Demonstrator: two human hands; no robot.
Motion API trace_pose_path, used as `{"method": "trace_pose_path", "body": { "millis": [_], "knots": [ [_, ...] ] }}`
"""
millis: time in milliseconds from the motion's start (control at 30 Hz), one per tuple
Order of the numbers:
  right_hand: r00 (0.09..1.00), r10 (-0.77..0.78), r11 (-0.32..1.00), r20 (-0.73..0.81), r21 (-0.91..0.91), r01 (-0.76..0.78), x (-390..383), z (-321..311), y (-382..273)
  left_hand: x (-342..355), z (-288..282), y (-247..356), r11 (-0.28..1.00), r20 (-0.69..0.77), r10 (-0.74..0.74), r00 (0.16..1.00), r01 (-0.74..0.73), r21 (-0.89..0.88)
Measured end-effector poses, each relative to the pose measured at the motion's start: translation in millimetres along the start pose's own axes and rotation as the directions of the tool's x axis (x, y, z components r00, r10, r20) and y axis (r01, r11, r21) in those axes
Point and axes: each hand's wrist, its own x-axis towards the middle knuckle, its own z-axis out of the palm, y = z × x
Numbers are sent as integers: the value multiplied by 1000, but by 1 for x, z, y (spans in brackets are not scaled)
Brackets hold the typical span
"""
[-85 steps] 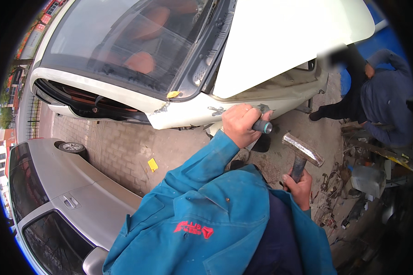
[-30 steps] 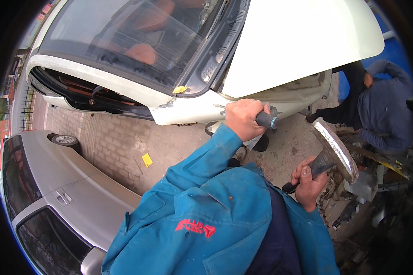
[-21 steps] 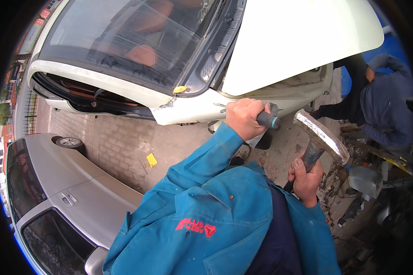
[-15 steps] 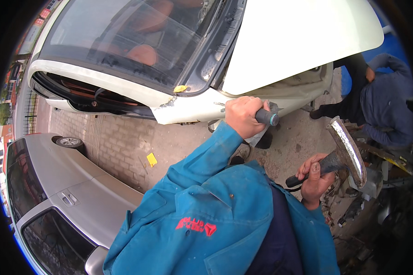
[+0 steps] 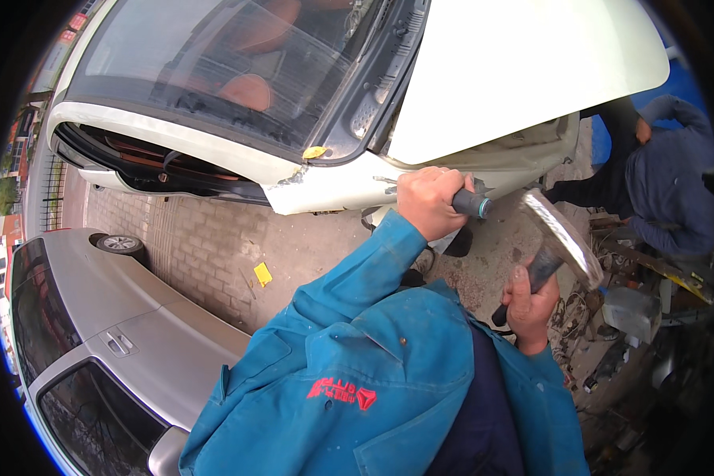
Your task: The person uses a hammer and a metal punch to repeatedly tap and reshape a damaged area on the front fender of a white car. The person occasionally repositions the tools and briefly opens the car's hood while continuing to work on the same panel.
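My left hand (image 5: 430,200) is closed round a black-handled tool (image 5: 472,204) with a teal ring near its butt end. It is held against the pale fender (image 5: 341,184) of a car, where the paint is scraped; the tool's tip cannot be made out clearly. Lower and to the right, my right hand (image 5: 530,305) grips a hammer (image 5: 562,238) by its dark handle. The hammer's long, worn metal head is raised, tilted, and apart from the tool's butt.
The car's white hood (image 5: 523,71) stands raised above the fender. A person in dark clothing (image 5: 666,174) is at the right, near scattered parts (image 5: 631,309). A silver car (image 5: 135,317) stands at the left, and a yellow paper (image 5: 262,274) lies on the paving.
The hammer and my right hand have moved up and left, nearer the black-handled tool. My left hand has shifted slightly right, still gripping the tool.
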Motion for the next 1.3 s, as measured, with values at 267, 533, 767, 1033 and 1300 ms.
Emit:
{"method": "trace_pose_path", "body": {
  "millis": [267,533,767,1033,1300],
  "knots": [
    [988,34,931,-149,364,23,-17,-9,3,-3,-6,1,997,27,21,999,-19,-73],
    [979,166,984,117,52,-173,-12,-13,-9,0,-1,2,999,51,0,999,2,-49],
    [974,-190,912,-124,346,222,-15,-24,-3,3,-5,0,999,1,-28,1000,28,-46],
    [996,-37,995,80,91,29,-26,-6,24,-2,-12,-4,998,31,-3,1000,5,-57],
    [997,-8,978,75,207,-7,-22,-9,11,1,-27,-4,991,149,-26,988,45,-124]
  ]
}}
